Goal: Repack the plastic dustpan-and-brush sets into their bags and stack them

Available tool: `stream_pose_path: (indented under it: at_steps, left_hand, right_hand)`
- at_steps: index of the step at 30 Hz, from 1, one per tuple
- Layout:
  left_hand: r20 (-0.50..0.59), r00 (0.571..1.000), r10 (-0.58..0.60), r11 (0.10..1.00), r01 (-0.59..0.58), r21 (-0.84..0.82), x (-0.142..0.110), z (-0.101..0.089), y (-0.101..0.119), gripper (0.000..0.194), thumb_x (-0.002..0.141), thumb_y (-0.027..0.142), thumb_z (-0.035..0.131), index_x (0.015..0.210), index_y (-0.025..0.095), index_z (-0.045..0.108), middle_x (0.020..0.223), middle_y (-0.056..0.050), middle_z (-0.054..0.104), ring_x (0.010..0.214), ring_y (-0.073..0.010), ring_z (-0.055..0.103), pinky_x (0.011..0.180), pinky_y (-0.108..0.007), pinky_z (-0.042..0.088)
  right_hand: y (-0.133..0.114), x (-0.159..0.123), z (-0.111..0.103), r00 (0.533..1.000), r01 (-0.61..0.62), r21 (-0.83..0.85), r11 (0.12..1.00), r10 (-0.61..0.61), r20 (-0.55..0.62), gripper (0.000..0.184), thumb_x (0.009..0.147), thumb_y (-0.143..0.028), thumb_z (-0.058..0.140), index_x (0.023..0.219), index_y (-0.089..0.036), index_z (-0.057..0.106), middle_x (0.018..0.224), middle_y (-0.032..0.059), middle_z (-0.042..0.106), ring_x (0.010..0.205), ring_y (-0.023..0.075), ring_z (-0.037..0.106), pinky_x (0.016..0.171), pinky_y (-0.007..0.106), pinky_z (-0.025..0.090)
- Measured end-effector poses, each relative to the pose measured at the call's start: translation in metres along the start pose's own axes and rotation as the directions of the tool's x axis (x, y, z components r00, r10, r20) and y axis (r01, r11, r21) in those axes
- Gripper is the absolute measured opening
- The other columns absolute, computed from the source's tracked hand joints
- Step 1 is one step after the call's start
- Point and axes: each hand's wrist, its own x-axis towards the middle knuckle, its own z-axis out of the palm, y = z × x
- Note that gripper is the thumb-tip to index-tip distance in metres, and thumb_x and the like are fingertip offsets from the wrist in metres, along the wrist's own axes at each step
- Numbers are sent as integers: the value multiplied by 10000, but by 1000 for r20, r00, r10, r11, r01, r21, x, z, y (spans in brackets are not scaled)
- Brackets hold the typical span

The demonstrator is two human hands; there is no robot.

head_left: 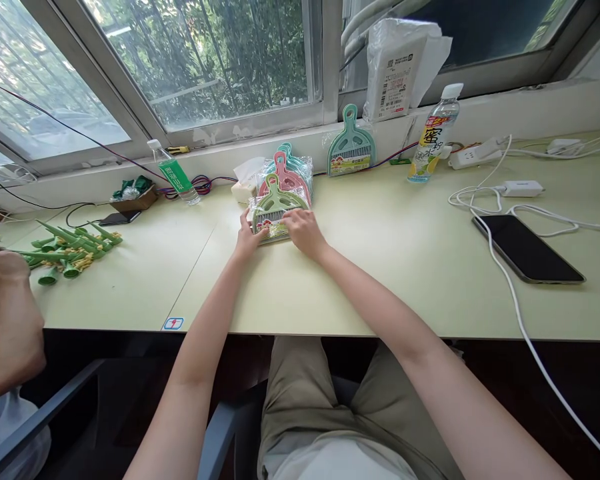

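Note:
A green mini dustpan-and-brush set (275, 200) in clear wrapping stands tilted back in front of me on the table. My left hand (249, 237) grips its lower left edge, thumb on the front. On the lower right, my right hand (304, 230) is closed with curled fingers at the wrapped edge; its fingertips are partly hidden. Right behind it leans a pink dustpan set (291, 177), with a teal dustpan set (286, 149) at the back of the row. Another teal dustpan set (351, 143) leans alone against the wall, farther right.
A green-labelled bottle (175, 173) and a tissue pack (247, 180) stand behind left. Another person's hand (3, 263) is beside green artificial stems (73, 250). Rightward are a drink bottle (434, 137), a phone (530, 248) and white cables (517, 300). A wrapped package (397, 70) sits on the sill.

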Motion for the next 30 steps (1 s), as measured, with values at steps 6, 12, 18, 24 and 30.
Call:
stream_pose_path:
  at_steps: [6, 12, 18, 24, 30]
  left_hand:
    - [13, 1000, -21, 998, 22, -62, 3, 0, -4, 964, 635, 333, 804, 1451, 224, 305, 1106, -90, 678, 916, -205, 679, 860, -375, 538]
    - [70, 994, -87, 974, 100, -203, 8, -8, -9, 844, 668, 296, 751, 1412, 229, 357, 1036, -59, 654, 839, -169, 673, 803, -355, 558]
    - [22, 999, -24, 999, 25, -32, 1, -5, 1, 763, 753, 264, 678, 1437, 233, 340, 1111, -88, 644, 934, -207, 668, 857, -392, 538]
    - [-89, 913, 398, 826, -315, 467, -27, -2, 42, 554, 819, 277, 670, 1352, 249, 518, 1534, -129, 398, 1428, -342, 330, 1142, -517, 316]
    - [321, 808, 494, 695, -589, 412, -44, 15, 62, 201, 903, 302, 558, 1009, 231, 713, 1173, -108, 671, 1166, -271, 576, 1075, -453, 409]
  right_hand:
    - [-12, -1, 7, 977, 133, -102, 986, -113, 183, 405, 967, -62, 340, 1273, -162, 586, 1297, 114, 595, 1193, 246, 522, 1029, 366, 413]
    - [1, 0, -7, 986, 20, -245, 969, 21, 164, 355, 928, -9, 346, 1117, -102, 632, 1118, 158, 627, 1063, 266, 551, 898, 356, 469]
    - [16, -1, -14, 981, -128, -291, 948, 165, 105, 392, 872, 56, 334, 1099, -104, 611, 1120, 186, 614, 998, 272, 598, 732, 333, 468]
    - [10, -3, -12, 976, -142, -315, 938, 186, 112, 388, 878, 44, 342, 1115, -120, 602, 1121, 180, 608, 986, 271, 611, 701, 325, 454]
    - [8, -2, -13, 975, -153, -320, 935, 196, 109, 367, 887, 20, 359, 1124, -133, 593, 1140, 170, 604, 982, 264, 617, 685, 313, 447]
